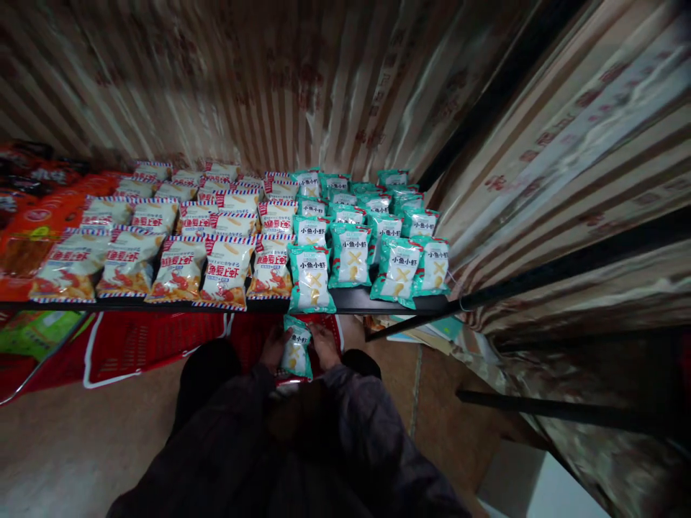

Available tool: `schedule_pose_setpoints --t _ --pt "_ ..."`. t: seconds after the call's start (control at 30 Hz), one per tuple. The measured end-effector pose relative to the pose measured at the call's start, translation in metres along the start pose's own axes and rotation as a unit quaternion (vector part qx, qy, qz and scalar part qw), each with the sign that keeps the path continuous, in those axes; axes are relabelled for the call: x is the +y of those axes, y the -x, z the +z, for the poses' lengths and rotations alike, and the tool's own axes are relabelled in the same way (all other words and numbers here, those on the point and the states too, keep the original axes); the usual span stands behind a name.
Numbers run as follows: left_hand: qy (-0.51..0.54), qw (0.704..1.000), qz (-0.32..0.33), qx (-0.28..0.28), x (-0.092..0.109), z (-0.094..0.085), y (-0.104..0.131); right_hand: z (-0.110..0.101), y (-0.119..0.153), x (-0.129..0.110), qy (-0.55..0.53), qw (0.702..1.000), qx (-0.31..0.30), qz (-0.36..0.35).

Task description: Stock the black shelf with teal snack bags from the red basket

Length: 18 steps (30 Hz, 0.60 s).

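Observation:
A teal-and-white snack bag (pixel 296 351) is upright in front of me, just below the shelf edge. My left hand (pixel 273 350) closes on its left side, with part of the fingers hidden behind the bag. From the other side, my right hand (pixel 325 347) grips the bag's upper right edge. Similar teal snack bags (pixel 350 253) stand in rows on the black shelf (pixel 353 299) above my hands. To their left are rows of white snack bags (pixel 175 267) with red lettering and striped edges.
Orange packets (pixel 24 252) fill the shelf's far left. Red baskets (pixel 156 345) with white handles sit below, one holding a green packet (pixel 37 334). Striped curtain-like sheeting (pixel 302 79) hangs behind and at right, across black frame bars (pixel 572 259). A white box (pixel 540 482) lies at lower right.

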State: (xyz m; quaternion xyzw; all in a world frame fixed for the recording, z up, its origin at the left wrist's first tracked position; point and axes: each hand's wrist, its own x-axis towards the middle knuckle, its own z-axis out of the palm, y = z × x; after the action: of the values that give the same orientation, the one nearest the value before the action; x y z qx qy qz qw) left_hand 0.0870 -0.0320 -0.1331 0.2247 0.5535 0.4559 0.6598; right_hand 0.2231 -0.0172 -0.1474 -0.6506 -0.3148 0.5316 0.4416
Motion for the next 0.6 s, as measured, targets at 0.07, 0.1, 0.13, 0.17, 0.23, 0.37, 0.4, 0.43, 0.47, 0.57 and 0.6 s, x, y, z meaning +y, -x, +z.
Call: schedule_pose_setpoints --t 0.07,0.1,0.13,0.17,0.23,0.37,0.4,0.43,0.47,0.57,0.6 --pt "-0.011 1.000 0.014 -0.014 0.008 0.001 0.010 0.000 0.013 -0.012 -0.022 1.000 -0.008 -0.005" --pt "-0.018 0.999 0.019 -0.017 0.012 0.001 0.015 0.000 0.020 -0.018 -0.032 0.999 -0.013 -0.007" --pt "-0.026 0.999 0.024 -0.017 0.016 0.000 0.020 0.000 0.028 -0.024 -0.040 0.999 -0.018 -0.006" --pt "-0.034 0.999 0.029 -0.013 0.020 -0.001 0.025 0.000 0.037 -0.030 -0.051 0.998 -0.024 -0.005" --pt "-0.049 0.998 0.040 -0.004 0.027 -0.003 0.035 -0.001 0.054 -0.041 -0.089 0.995 -0.043 0.004" --pt "-0.065 0.996 0.062 -0.016 0.039 -0.004 0.061 -0.007 0.083 -0.061 -0.173 0.981 -0.089 0.010" --pt "-0.066 0.995 0.068 -0.028 0.043 -0.003 0.069 -0.010 0.088 -0.065 -0.178 0.980 -0.093 0.004" --pt "-0.067 0.994 0.074 -0.042 0.047 -0.001 0.078 -0.012 0.094 -0.069 -0.180 0.979 -0.093 -0.007" --pt "-0.068 0.993 0.081 -0.057 0.052 0.001 0.087 -0.015 0.099 -0.073 -0.182 0.979 -0.091 -0.021" --pt "-0.062 0.988 0.109 -0.088 0.065 0.010 0.112 -0.022 0.111 -0.085 -0.164 0.981 -0.061 -0.083" --pt "-0.061 0.987 0.116 -0.093 0.070 0.013 0.119 -0.024 0.115 -0.089 -0.151 0.982 -0.047 -0.104"
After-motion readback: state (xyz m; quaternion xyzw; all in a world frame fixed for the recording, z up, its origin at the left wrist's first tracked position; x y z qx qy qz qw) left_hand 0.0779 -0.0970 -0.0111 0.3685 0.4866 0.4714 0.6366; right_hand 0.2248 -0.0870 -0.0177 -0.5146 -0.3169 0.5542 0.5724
